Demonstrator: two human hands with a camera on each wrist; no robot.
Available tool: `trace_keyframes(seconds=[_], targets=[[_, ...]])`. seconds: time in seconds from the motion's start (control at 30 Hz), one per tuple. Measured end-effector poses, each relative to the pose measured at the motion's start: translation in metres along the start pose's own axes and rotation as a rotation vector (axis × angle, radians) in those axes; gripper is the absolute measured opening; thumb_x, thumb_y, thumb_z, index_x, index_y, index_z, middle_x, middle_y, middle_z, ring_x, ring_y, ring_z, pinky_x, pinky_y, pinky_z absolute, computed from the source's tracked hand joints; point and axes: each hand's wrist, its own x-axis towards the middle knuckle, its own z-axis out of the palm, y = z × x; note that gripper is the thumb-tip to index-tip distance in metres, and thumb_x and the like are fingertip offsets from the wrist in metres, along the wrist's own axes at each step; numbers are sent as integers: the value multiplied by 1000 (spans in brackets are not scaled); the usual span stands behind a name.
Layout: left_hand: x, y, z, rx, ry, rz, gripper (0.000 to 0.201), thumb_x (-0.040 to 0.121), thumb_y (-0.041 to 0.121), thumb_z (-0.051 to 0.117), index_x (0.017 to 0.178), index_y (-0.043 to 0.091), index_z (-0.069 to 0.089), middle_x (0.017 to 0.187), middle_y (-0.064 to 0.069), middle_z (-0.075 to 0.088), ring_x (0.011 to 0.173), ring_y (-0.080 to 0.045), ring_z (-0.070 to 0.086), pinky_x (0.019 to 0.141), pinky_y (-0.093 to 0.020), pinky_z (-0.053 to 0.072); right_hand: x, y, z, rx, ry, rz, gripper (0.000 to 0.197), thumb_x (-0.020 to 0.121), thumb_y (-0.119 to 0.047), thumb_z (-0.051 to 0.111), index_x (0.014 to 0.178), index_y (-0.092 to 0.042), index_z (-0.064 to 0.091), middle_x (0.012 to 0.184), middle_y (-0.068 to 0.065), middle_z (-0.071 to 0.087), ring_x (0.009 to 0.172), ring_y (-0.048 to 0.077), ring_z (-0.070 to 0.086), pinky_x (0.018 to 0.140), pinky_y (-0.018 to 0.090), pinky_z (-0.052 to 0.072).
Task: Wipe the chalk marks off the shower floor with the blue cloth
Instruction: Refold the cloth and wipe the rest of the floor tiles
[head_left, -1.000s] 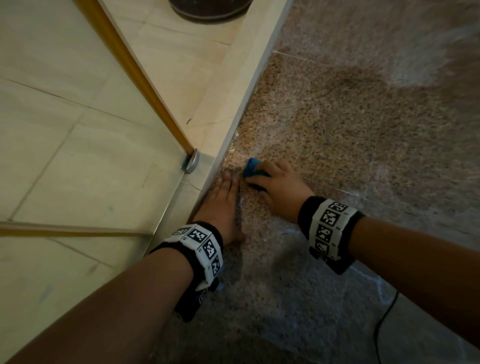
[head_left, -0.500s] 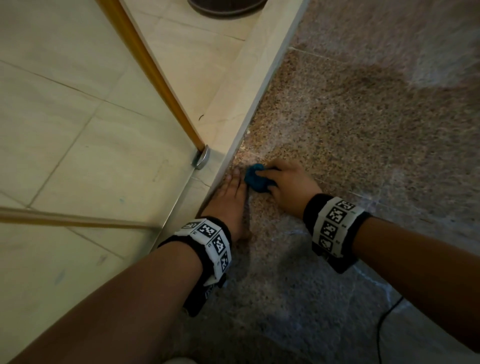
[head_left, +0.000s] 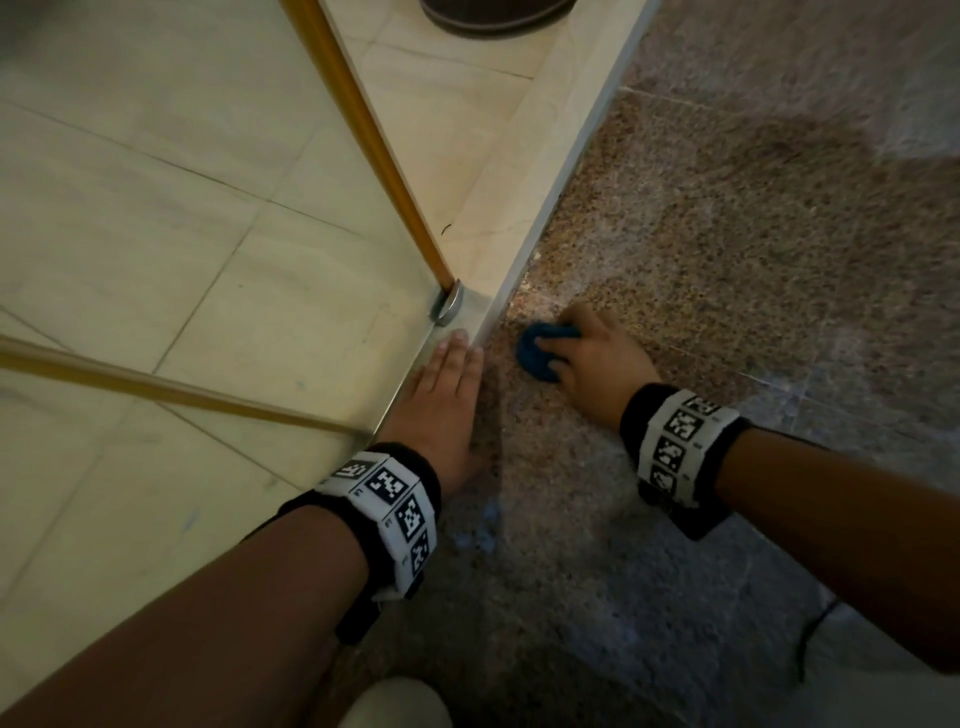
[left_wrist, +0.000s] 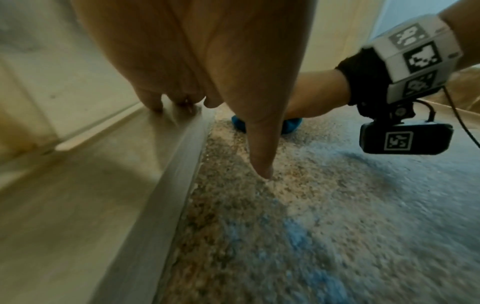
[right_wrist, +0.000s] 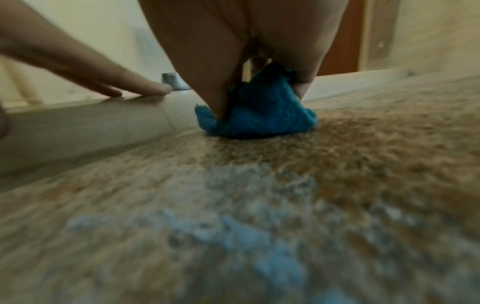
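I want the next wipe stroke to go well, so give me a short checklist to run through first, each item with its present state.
1. Right hand holds the blue cloth firmly: ok, its fingers curl round the bunched cloth.
2. Cloth touches the shower floor: ok, its underside sits on the speckled stone.
3. Left hand braces the body: ok, it lies flat, fingertips on the raised pale curb.
4. Left hand is out of the cloth's way: ok, a gap of floor shows between them.
5. Chalk marks remain: not ok, bluish smears lie nearer the person than the cloth.
6. Cloth is still clean enough: cannot tell, its wiping face is hidden.
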Motion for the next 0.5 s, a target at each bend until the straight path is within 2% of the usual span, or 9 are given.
trace_keyframes(seconds=[0.07, 0.13, 0.2, 0.3, 0.4, 0.47, 0.5], targets=[[-1, -3, 3, 3, -7, -3, 104, 91, 38, 60, 149, 8, -21, 156, -9, -30, 146, -24, -22, 119, -32, -6, 0, -3, 0, -73, 8, 25, 36, 97, -20, 44, 132, -23, 50, 138, 6, 32, 115, 34, 33, 96, 44, 38], [-2, -5, 4, -22, 8, -6, 105, 90, 39, 61, 149, 8, -21, 156, -9, -30, 146, -23, -21, 118, -31, -7, -7, -15, 8, -152, -39, -65, 42, 94, -14, 46, 136, -21, 45, 140, 7, 30, 117, 35, 31, 97, 45, 34], [-3, -7, 4, -59, 30, -24, 106, 90, 40, 61, 150, 8, -20, 156, -9, -28, 147, -23, -20, 120, -30, -6, -13, -18, 14, -135, -73, -126, 45, 95, -14, 47, 139, -23, 41, 142, 6, 29, 119, 34, 31, 98, 43, 33], [-3, -10, 3, -63, 25, -35, 96, 95, 36, 54, 150, 6, -18, 156, -12, -28, 147, -23, -18, 119, -29, -5, -5, -8, 6, -30, -52, -45, 40, 98, -18, 45, 137, -28, 46, 140, 5, 33, 118, 33, 32, 99, 44, 39], [-1, -9, 1, -79, 10, -41, 92, 96, 35, 51, 150, 5, -17, 156, -13, -27, 147, -24, -19, 117, -28, -9, -1, -14, 3, -61, -15, -1, 41, 95, -14, 46, 135, -24, 47, 138, 8, 34, 117, 35, 33, 97, 44, 39], [-1, -8, 0, -73, -2, -42, 96, 94, 37, 54, 149, 4, -18, 156, -13, -28, 146, -25, -20, 116, -29, -10, -11, -31, 13, -138, -36, -144, 46, 87, -12, 57, 132, -19, 50, 136, 10, 38, 112, 36, 39, 91, 43, 41], [-1, -8, 0, -67, -10, -42, 98, 94, 38, 55, 149, 4, -19, 156, -13, -28, 146, -26, -20, 116, -29, -10, -18, -40, 20, -154, -65, -231, 49, 79, -12, 67, 126, -18, 57, 130, 11, 45, 105, 37, 46, 84, 42, 45]])
